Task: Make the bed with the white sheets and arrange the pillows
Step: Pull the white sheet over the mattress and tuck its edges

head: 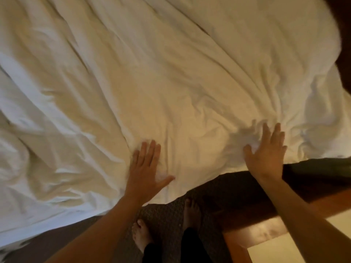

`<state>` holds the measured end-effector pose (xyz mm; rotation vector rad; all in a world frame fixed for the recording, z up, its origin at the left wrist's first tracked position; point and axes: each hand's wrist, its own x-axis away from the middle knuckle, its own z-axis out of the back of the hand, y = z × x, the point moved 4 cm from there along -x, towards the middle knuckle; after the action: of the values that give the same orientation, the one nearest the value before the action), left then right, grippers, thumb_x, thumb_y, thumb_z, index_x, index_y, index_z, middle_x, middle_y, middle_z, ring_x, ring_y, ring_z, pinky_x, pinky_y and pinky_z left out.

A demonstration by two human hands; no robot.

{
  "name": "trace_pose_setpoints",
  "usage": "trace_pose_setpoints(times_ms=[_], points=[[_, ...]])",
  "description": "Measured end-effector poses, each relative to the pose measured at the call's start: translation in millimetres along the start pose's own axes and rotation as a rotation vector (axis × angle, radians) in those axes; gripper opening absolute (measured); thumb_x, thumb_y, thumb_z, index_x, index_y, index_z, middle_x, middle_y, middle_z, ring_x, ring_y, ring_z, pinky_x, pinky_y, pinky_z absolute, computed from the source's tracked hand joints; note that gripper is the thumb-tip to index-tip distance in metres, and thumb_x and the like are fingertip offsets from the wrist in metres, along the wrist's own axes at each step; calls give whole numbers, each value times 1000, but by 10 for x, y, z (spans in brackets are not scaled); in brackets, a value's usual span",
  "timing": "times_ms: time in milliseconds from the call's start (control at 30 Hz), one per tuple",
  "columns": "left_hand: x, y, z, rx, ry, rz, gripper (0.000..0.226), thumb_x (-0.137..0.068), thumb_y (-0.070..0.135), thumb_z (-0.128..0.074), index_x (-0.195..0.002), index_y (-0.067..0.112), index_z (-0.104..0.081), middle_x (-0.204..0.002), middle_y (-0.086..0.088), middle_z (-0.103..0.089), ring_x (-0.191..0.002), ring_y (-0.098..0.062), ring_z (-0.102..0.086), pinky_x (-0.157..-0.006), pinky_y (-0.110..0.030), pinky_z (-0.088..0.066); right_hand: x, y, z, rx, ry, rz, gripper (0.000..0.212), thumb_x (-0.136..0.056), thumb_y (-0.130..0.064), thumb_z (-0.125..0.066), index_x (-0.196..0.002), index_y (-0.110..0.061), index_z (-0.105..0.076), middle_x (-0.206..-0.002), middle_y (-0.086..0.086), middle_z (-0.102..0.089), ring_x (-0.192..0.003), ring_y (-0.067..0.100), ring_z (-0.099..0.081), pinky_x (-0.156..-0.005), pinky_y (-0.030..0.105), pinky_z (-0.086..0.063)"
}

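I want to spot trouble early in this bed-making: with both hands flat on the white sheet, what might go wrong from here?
The wrinkled white cloth sheet bunches just ahead of the right hand; pushing may shift those creases rather than flatten them. The sheet's near edge hangs close to the bare feet; a step on it might drag it askew.

The bed (313, 168) was covered by a wrinkled white sheet (171, 73), its near edge overhanging the carpeted floor (167, 215).
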<state>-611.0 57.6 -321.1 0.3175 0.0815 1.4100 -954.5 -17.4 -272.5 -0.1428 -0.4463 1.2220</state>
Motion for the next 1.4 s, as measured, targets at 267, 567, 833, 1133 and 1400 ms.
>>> trace_pose_setpoints(times_ms=[267, 567, 833, 1133, 1400], points=[[931, -965, 274, 39, 118, 440, 97, -92, 70, -37, -162, 11, -8, -170, -11, 3, -156, -33, 8, -125, -57, -4, 1250, -1490, -1116, 127, -138, 567, 77, -105, -51, -37, -162, -26, 7, -167, 15, 18, -154, 42, 13, -123, 63, -1], [1502, -1943, -189, 4, -127, 139, 138, -69, 98, -39, -157, 12, 24, -164, -9, 29, -152, -26, 28, -123, -40, 15, 1441, -1408, -2104, 300, -169, 314, 83, -94, -74, -11, -157, -30, 21, -164, 11, 30, -151, 40, 25, -117, 67, 15], [1444, -2040, -392, -82, -134, 131, 122, -89, 73, -49, -144, 10, 40, -157, -13, 42, -143, -33, 42, -120, -45, 23, 1388, -1397, -2313, 395, -150, 231, 81, -92, -75, -7, -131, -37, 52, -155, 10, 47, -144, 39, 39, -117, 64, 18], [1500, -1961, -305, 29, 10, 173, 136, -66, 101, -32, -156, 17, 27, -164, 4, 30, -151, -19, 30, -123, -41, 16, 1922, -1330, -2312, -153, 356, 242, 72, -104, -57, -36, -162, -24, -10, -169, 15, 4, -155, 34, 3, -121, 49, 6], [1602, -1988, -225, 318, 216, 142, 74, -105, 56, -35, -162, 17, -9, -171, -1, -4, -156, -14, 2, -124, -32, 5, 2399, -1360, -2994, -1624, 39, -604, 31, -109, -21, -39, -133, -11, -56, -109, 9, -61, -95, 28, -60, -100, 51, -49]])
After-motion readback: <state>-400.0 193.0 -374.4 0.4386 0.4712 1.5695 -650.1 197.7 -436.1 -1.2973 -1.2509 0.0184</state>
